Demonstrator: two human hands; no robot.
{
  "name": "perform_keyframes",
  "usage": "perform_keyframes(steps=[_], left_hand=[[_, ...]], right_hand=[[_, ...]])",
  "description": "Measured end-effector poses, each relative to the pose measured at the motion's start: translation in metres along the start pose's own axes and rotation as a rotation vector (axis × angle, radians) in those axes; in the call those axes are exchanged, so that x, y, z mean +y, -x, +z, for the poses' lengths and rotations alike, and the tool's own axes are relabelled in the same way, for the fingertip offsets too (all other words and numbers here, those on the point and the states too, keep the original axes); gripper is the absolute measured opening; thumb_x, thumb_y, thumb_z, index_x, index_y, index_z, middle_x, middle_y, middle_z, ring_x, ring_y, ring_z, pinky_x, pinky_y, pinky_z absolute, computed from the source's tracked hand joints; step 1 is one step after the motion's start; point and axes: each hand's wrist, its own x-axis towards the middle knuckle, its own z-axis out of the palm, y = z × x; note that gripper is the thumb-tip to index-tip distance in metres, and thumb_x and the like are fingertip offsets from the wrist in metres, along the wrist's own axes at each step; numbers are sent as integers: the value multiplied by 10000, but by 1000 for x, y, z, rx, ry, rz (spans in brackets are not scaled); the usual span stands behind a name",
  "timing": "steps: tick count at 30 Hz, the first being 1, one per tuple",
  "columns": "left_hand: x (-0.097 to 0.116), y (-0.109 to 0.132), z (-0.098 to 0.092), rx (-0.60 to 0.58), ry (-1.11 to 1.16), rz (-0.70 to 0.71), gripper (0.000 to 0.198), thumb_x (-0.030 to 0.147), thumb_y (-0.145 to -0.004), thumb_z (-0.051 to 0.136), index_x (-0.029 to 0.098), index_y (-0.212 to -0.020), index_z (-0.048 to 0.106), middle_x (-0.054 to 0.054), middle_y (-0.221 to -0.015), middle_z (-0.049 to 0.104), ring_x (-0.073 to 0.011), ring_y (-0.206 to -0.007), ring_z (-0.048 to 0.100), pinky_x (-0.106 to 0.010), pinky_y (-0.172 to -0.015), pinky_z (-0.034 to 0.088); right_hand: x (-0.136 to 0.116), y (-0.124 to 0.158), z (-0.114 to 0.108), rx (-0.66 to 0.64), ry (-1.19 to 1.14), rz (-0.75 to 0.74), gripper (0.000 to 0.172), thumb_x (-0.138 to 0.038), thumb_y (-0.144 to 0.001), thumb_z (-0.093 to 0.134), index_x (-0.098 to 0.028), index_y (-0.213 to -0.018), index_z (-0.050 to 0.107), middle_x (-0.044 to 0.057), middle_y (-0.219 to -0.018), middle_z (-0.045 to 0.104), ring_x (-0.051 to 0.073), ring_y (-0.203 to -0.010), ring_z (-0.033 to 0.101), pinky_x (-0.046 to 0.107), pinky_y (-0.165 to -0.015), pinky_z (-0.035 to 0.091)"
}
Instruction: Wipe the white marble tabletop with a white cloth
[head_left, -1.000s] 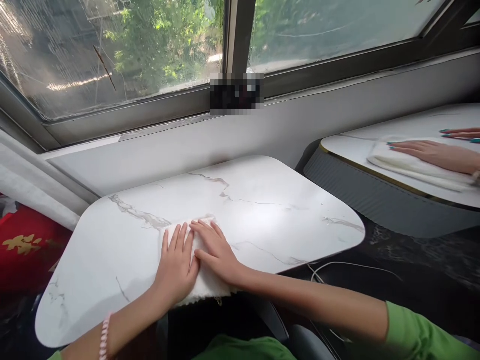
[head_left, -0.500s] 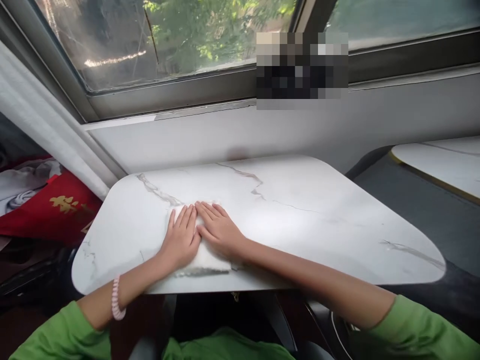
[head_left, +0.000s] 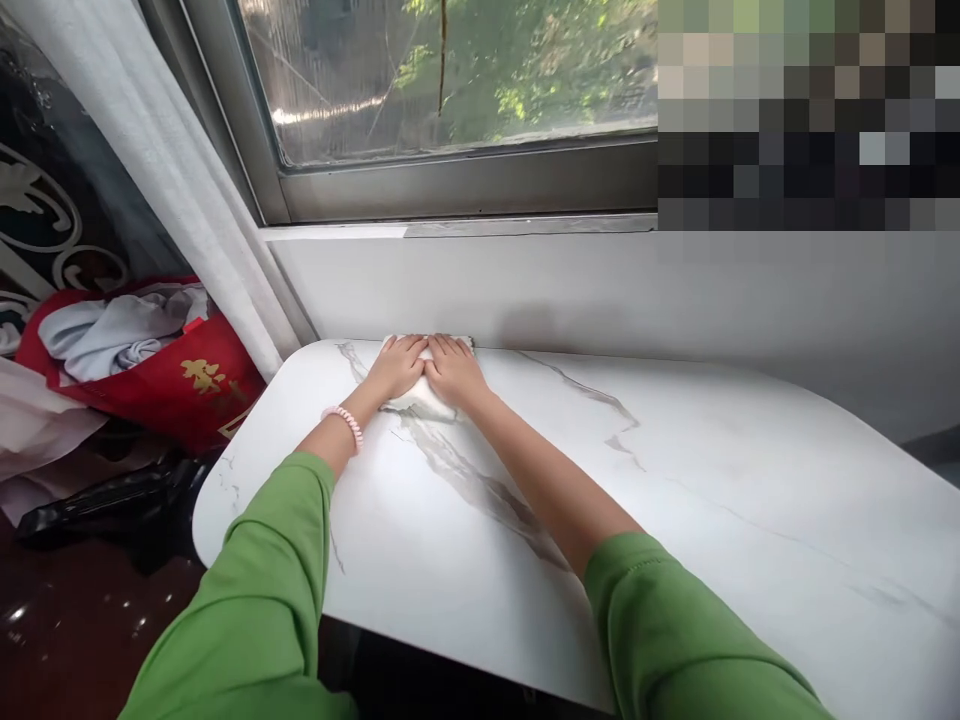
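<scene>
A folded white cloth (head_left: 424, 401) lies on the white marbled tabletop (head_left: 450, 560), close to the edge by the wall. My left hand (head_left: 400, 366) rests flat on the cloth's left part, fingers stretched towards the wall. Beside it my right hand (head_left: 454, 372) presses flat on the right part, with the two thumbs close together. Both palms hide much of the cloth, and its far edge shows beyond the fingertips. A pink coiled band (head_left: 345, 427) circles my left wrist.
Behind the table stands a white wall (head_left: 570, 290) under a metal-framed window (head_left: 465, 180). A white curtain (head_left: 172, 170) hangs at the left. A red bag (head_left: 187, 385) with pale cloth in it sits left of the table. The upper right is pixelated.
Both hands and the cloth have slid away from me across the tabletop, from near its front edge to its wall-side edge. The view has shifted left.
</scene>
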Motion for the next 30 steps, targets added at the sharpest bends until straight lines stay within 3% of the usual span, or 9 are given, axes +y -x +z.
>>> perform_keyframes(steps=[5,9,13,23,26,30], left_hand=[[0,5,4,-16,-13,-1,475,194,-931,273,136,-1385,400,-96,-1476,391,-182,-1369,318,-428,-1159,140],[5,26,-1,-58,-26,4,484,206,-935,274,122,-1400,380,-92,-1491,368,-174,-1383,295,-409,-1169,115],[12,69,-14,-72,-30,46,497,206,-927,282,102,-1403,376,-93,-1492,366,-174,-1392,281,-402,-1174,104],[35,226,-58,-46,-34,41,521,267,-935,292,111,-1429,343,-113,-1486,371,-207,-1398,281,-451,-1172,155],[39,246,-64,-50,-27,-7,521,252,-931,287,120,-1432,341,-110,-1485,373,-207,-1396,285,-460,-1169,169],[37,244,-65,-51,-7,-76,512,249,-938,256,101,-1415,363,-114,-1477,386,-188,-1396,285,-452,-1172,148]], right_hand=[[0,5,2,-5,-28,-5,558,-229,-921,239,12,-1408,363,159,-1471,393,244,-1375,303,405,-1132,179],[-16,24,-3,-50,-26,35,564,-232,-927,237,24,-1419,343,164,-1490,357,244,-1393,271,398,-1145,157],[-49,62,-11,-44,-32,37,575,-238,-923,262,44,-1419,331,192,-1495,331,271,-1401,251,428,-1150,144],[-140,166,-36,-166,-236,-154,609,-272,-930,269,18,-1465,238,166,-1542,203,258,-1439,112,474,-1172,60],[-152,175,-38,-173,-263,-206,598,-277,-936,264,-5,-1467,248,162,-1540,214,257,-1438,121,499,-1167,71],[-155,167,-35,-153,-232,-260,608,-283,-935,260,36,-1452,256,194,-1529,233,280,-1435,124,515,-1162,58]])
